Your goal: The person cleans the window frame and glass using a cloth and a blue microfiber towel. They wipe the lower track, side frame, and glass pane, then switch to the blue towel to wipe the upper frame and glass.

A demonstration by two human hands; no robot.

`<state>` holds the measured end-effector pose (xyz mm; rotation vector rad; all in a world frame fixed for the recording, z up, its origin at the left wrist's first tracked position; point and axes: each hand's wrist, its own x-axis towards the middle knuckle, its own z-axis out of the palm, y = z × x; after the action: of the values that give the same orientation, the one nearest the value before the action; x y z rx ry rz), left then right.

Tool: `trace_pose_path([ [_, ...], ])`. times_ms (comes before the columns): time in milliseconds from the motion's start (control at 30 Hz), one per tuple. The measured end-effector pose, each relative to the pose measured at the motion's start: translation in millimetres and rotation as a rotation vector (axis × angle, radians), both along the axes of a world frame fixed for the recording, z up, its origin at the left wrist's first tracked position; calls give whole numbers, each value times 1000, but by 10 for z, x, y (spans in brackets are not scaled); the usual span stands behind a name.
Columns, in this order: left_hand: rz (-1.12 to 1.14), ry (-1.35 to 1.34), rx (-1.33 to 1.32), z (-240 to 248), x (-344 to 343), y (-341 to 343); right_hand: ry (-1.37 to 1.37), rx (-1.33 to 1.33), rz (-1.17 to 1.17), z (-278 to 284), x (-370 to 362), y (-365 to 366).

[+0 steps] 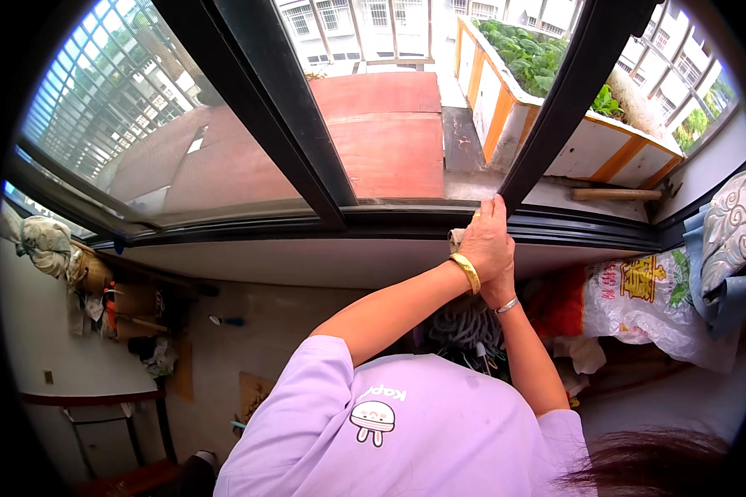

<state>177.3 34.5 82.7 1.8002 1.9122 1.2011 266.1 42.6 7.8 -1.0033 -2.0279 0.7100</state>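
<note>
My two hands meet at the bottom of the dark window frame [547, 108], in front of the sill track [406, 222]. My left hand [487, 247], with a yellow bangle at its wrist, has its fingers held together, their tips touching the foot of the upright. A small piece of beige cloth [456, 238] shows at its side, gripped under the palm. Just below and behind it is my right hand [499, 290], with a silver bracelet. Its fingers are mostly hidden behind the left hand.
Beyond the glass lie reddish boards [381, 132] and a white planter [506, 124] with green plants. A stick [617, 195] rests on the outer ledge. To the right, a printed plastic sack [630, 302] sits under folded fabric [731, 232]. Boxes and bundles [133, 306] crowd the left wall.
</note>
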Motion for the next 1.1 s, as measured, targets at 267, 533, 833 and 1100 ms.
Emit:
trace_pose_path([
  [267, -133, 23, -137, 106, 561, 389, 574, -567, 263, -561, 504, 253],
  [533, -188, -25, -226, 186, 1012, 647, 102, -210, -84, 46, 988, 148],
  [833, -477, -675, -296, 162, 839, 200, 859, -651, 67, 766, 1400, 322],
  [1100, -251, -1310, -91, 20, 414, -204, 182, -369, 328, 1285, 1499, 568],
])
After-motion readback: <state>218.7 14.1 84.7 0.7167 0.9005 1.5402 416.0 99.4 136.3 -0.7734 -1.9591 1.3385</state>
